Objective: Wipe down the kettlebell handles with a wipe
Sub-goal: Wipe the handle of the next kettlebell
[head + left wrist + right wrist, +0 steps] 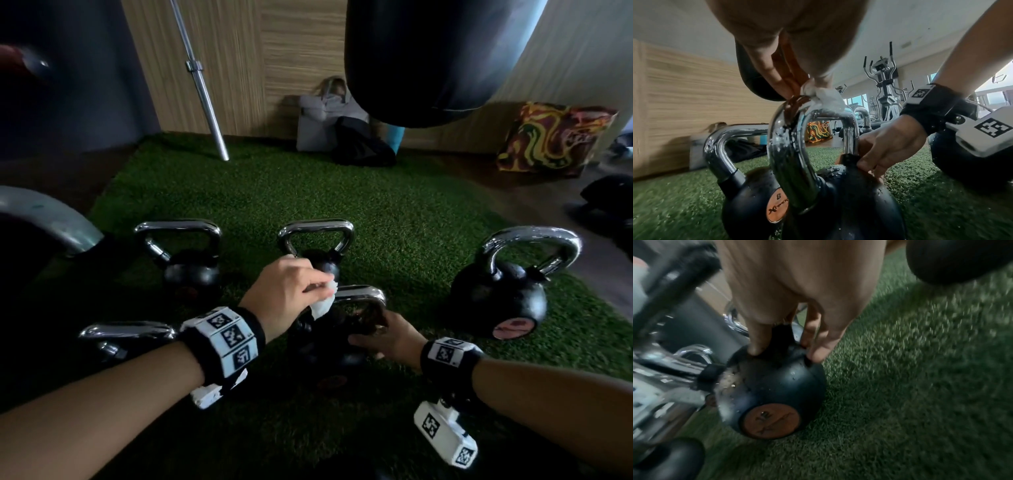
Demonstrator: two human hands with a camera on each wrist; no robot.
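Several black kettlebells with chrome handles stand on green turf. My left hand [323, 291] pinches a crumpled white wipe [322, 303] and presses it on the top left corner of the near centre kettlebell's handle [363, 294]. The left wrist view shows the wipe [824, 99] on top of that wet chrome handle [789, 146]. My right hand [366, 337] grips the base of the handle's right leg where it meets the black body [838, 203]. In the right wrist view my right hand [785, 350] pinches that black post, with its fingertips [756, 347] on the ball [777, 386].
Other kettlebells stand at the back left [190, 274], back centre [318, 260], right [500, 298] and near left [126, 337]. A black punching bag [435, 61] hangs ahead. A barbell [202, 89] leans on the wall, with bags [329, 123] beside it.
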